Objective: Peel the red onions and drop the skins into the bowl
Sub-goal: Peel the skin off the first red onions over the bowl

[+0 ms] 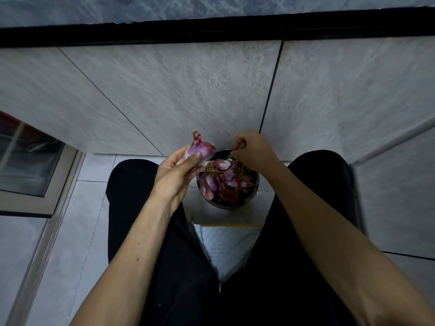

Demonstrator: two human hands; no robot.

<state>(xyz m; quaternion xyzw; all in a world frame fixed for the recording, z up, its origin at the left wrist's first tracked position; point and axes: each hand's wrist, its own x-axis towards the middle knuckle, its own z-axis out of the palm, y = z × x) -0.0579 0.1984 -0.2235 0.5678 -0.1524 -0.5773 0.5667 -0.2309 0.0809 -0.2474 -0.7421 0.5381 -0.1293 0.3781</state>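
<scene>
place: home, likely kitchen floor
evidence: grey tiled wall, tile floor, bowl of onion skins

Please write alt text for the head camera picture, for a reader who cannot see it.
Seen from above, a seated person's left hand holds a partly peeled red onion beside a dark bowl full of onion skins. The right hand, fingers curled, hovers over the bowl's far rim. The bowl sits between the person's knees, by a grey tiled wall.
</scene>
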